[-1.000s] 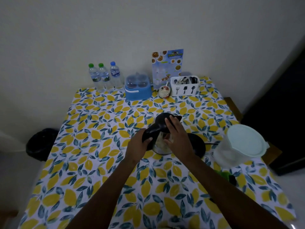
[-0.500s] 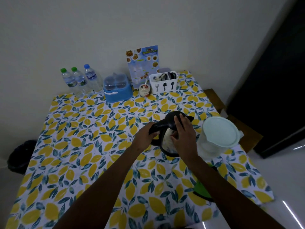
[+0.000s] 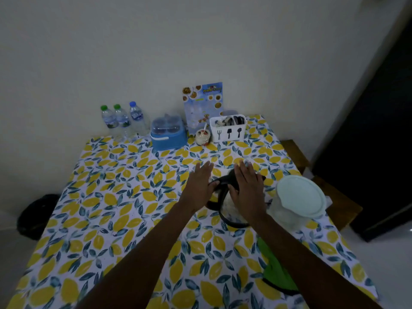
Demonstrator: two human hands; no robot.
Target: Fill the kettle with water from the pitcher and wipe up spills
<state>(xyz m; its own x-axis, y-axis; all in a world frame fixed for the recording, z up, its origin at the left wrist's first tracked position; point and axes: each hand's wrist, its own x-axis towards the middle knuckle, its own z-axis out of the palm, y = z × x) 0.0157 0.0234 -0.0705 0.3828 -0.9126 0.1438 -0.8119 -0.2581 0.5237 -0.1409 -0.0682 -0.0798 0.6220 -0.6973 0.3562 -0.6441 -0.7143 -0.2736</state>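
The kettle [image 3: 228, 207], steel with a black handle and lid, stands on the lemon-print tablecloth [image 3: 111, 197] right of centre. My left hand [image 3: 200, 186] hovers at the handle's left side with its fingers stretched out flat. My right hand [image 3: 247, 188] lies over the kettle's top, fingers straight and apart, and hides the lid. Just right of the kettle stands the clear pitcher [image 3: 298, 197] with its pale round lid on. A green cloth [image 3: 274, 270] lies near the table's front right, partly under my right forearm.
Along the wall stand three water bottles [image 3: 121, 121], a blue lidded container [image 3: 168, 132], a small jar [image 3: 202, 137], a menu card [image 3: 202, 103] and a white cutlery caddy [image 3: 227, 129]. A black bin [image 3: 36, 215] sits on the floor at left, a wooden bench [image 3: 338, 206] at right.
My left hand has let go of the kettle's handle and spread its fingers. My right hand has flattened over the kettle's top. The kettle now stands next to the pitcher.
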